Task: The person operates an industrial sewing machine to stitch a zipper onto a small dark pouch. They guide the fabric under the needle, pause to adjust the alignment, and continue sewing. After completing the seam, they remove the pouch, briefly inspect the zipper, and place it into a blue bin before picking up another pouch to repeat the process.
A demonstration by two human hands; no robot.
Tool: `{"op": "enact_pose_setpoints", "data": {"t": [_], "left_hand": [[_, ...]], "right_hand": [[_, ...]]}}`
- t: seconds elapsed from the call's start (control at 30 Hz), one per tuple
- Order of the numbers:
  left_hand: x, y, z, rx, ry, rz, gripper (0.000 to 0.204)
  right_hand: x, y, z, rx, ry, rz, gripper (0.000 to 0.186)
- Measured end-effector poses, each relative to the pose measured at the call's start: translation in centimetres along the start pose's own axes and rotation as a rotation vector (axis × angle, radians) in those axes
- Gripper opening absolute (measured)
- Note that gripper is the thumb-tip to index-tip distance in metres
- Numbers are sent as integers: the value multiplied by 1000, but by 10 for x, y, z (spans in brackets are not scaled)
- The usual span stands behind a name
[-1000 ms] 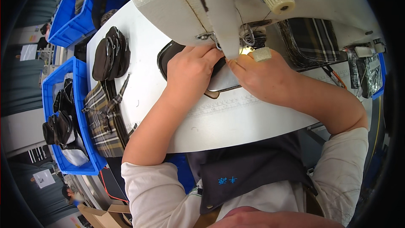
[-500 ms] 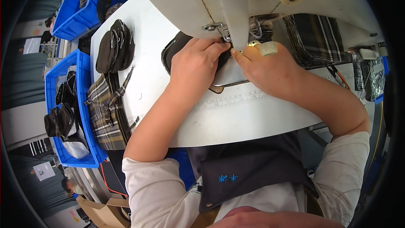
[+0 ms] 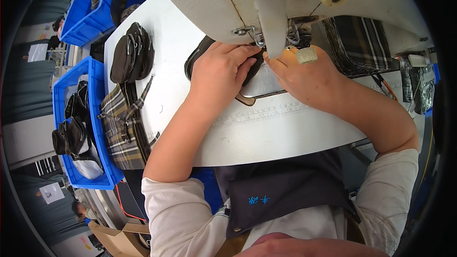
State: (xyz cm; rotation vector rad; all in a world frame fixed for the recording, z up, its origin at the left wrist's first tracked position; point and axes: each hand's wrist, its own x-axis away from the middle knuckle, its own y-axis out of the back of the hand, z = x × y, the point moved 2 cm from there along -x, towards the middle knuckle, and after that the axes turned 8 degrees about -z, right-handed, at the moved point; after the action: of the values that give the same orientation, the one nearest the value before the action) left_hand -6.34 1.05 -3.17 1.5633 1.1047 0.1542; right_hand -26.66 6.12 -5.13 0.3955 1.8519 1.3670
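A dark fabric piece with a zipper along its curved edge lies under the head of a white sewing machine. My left hand rests on this piece, its fingers bent and pressed onto the cloth beside the presser foot. From the other side, my right hand reaches in with curled fingers, its fingertips pinched at the edge of the piece close to the needle. Both sets of fingertips nearly meet there. The machine head partly hides the needle, the stitching spot and some right-hand fingers.
Stacked dark zippered pouches and plaid fabric with straps lie on the table's left. Blue bins stand beyond that edge, one holding pouches. Dark plaid cloth and orange-handled snips are on the right.
My left thumb has shifted and bent a little against the dark piece. Both hands stay beside the presser foot. The whole view has moved slightly.
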Motion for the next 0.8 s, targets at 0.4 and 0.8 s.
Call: {"op": "enact_pose_setpoints", "data": {"t": [0.4,0.8], "left_hand": [[1,-4,3,53,145,18,23],[1,-5,9,105,283,54,15]], "right_hand": [[0,1,0,9,-55,-153,33],[4,1,1,-190,-66,-121,32]]}}
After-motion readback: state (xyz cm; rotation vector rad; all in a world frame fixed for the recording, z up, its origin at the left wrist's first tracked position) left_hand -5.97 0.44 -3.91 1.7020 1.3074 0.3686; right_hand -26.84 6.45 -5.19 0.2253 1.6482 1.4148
